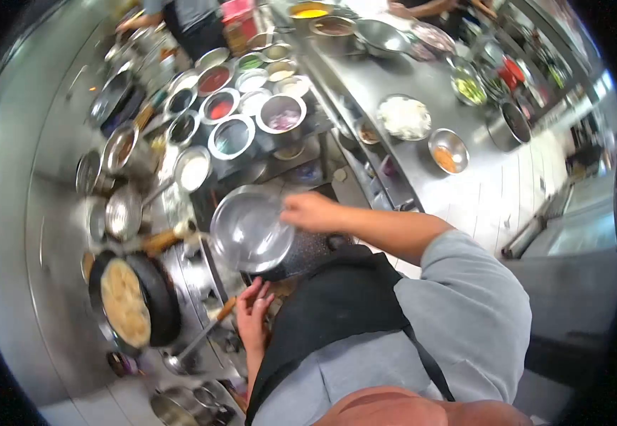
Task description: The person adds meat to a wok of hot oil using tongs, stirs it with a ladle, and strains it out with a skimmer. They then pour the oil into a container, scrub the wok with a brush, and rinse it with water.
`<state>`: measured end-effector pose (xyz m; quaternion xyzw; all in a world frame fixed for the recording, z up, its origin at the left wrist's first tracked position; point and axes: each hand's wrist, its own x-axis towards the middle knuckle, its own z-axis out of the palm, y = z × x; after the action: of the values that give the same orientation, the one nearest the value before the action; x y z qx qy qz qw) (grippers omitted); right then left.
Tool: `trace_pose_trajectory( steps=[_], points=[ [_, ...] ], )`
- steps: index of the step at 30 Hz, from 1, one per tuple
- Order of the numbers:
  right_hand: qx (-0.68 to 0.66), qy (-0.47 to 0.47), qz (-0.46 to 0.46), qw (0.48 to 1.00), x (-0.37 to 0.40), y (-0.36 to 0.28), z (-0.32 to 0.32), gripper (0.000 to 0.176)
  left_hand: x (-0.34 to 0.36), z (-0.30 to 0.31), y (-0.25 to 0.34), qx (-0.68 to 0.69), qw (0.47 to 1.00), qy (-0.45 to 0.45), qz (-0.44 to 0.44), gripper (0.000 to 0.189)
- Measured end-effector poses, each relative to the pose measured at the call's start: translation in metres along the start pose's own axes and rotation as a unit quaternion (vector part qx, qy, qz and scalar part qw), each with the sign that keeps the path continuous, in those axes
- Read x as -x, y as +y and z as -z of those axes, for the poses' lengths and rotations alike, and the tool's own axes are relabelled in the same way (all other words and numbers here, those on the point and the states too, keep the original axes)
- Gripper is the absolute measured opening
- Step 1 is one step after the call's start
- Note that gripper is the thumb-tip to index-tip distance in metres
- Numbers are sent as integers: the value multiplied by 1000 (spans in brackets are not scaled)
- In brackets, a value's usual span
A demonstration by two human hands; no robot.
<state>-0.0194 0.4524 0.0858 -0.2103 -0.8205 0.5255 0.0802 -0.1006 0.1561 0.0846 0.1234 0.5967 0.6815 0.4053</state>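
Note:
My right hand [314, 212] grips the rim of a shiny metal bowl [250, 231], fingers closed on its right side. The bowl hangs tilted in front of my apron, its hollow inside facing up toward me. Just below its near edge is my left hand [253, 316], fingers apart and nothing in them. Close beside that hand lies the wooden handle of a ladle [198, 343], whose metal head rests on the stove side. To the left, a black wok [163, 302] holds pale golden round pieces [125, 302] in a pan or strainer.
Several metal pots of sauces and chopped ingredients [232, 136] crowd the counter ahead. On the steel table to the right stand a bowl of white food [404, 118] and a small bowl with orange contents [449, 151]. Other people [193, 25] work at the far end.

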Motion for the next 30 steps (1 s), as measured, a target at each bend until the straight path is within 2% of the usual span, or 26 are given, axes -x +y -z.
trace_pose_trajectory(
  steps=[1,2,3,4,5,6,8,10,12,14,16,17,18,19,21,22,23,24,25,26,27,28,30],
  points=[
    [-18,89,-46,995,6,39,30,29,-18,-16,0,-23,997,-70,0,30],
    [59,231,4,971,27,46,70,29,-36,-32,-2,-43,989,-138,2,28],
    [26,261,-94,960,48,43,113,30,-48,-54,2,-46,983,-178,2,25],
    [-82,332,-168,925,69,33,150,32,-61,-69,6,-53,980,-193,8,25],
    [34,377,-214,901,82,46,191,32,-73,-85,12,-85,969,-232,15,25],
    [76,450,-196,868,91,93,228,36,-85,-104,15,-115,956,-269,20,24],
    [-65,548,-182,814,107,157,300,33,-98,-133,21,-126,954,-271,27,23],
    [-44,580,-225,781,119,185,353,28,-111,-152,22,-125,944,-300,49,24],
    [-146,532,-293,781,127,245,397,25,-115,-166,31,-144,938,-307,71,25],
    [-215,526,-338,750,121,258,408,23,-119,-173,40,-160,933,-312,89,25],
    [-63,499,-425,753,116,261,414,28,-120,-167,44,-221,916,-328,72,26],
    [-63,497,-417,759,105,262,407,28,-123,-156,40,-215,910,-347,68,30],
    [137,591,-373,702,90,250,393,26,-121,-151,43,-214,914,-338,62,30],
    [329,654,-306,608,74,237,378,25,-115,-147,46,-201,920,-335,38,33],
    [226,554,-157,786,32,195,340,37,-100,-137,55,-181,927,-326,24,43],
    [123,532,-77,834,0,154,294,36,-92,-134,61,-173,935,-309,24,43],
    [46,394,-142,907,-26,98,254,39,-83,-131,68,-161,934,-318,-2,44],
    [10,253,-123,960,-51,67,207,43,-75,-123,72,-150,934,-323,-32,46],
    [82,66,-2,994,-60,26,172,47,-67,-110,69,-143,945,-292,-41,46],
    [107,-68,101,987,-64,-5,133,47,-59,-96,60,-127,933,-322,-96,48],
    [79,-223,133,963,-70,-19,95,48,-45,-81,51,-116,920,-342,-155,50],
    [53,-380,162,909,-74,-32,57,48,-30,-69,44,-112,937,-286,-168,50],
    [10,-538,226,812,-71,-44,-1,48,4,-46,35,-152,944,-229,-182,51]
  ],
)
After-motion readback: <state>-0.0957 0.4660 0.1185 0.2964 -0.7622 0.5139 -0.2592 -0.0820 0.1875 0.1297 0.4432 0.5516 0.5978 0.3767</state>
